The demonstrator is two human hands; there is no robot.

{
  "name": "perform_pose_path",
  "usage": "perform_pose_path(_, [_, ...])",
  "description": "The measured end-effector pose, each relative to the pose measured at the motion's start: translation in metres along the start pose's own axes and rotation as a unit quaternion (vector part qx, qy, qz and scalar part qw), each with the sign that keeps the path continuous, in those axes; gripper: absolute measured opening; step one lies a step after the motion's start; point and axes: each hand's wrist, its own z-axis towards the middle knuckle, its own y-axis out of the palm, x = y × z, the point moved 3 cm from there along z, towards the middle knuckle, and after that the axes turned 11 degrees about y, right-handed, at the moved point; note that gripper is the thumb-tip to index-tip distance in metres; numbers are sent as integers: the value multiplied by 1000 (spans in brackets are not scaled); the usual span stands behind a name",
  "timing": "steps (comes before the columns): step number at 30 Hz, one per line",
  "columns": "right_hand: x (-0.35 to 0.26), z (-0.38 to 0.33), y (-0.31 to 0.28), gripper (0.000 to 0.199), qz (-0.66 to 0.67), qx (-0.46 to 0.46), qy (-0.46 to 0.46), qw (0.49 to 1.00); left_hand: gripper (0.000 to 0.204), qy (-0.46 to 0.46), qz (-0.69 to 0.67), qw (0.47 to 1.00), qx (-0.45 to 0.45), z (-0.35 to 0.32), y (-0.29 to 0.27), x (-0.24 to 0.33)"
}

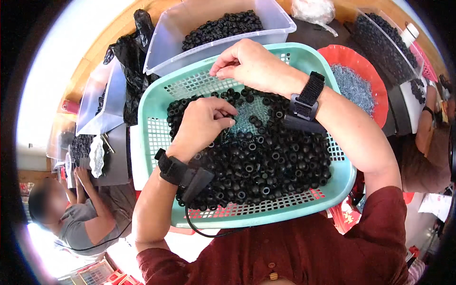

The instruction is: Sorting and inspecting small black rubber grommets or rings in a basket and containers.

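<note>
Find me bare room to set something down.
Left-side dark tabletop shows bare between the whitish object and the green basket. Inside, a mesh patch right of the left hand is partly bare, bordered by black pieces; the basket's near half is crowded.

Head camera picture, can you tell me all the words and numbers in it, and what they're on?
None that I can read.
Red packet: yellow markings, too small and blurred to read.
Green basket: no writing seen.
Black pieces: no writing seen.
</note>
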Motion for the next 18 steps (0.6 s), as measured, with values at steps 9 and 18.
perform_pose_path(9, [-23, -8, -13, 14, 99, -5, -72, 992, 25, -43, -456, 875, 155, -12, -32, 4])
perform_pose_path(18, [-32, -14, -6, 12, 115, 2, -73, 991, 26, -17, -513, 836, 195, -11, -40, 7])
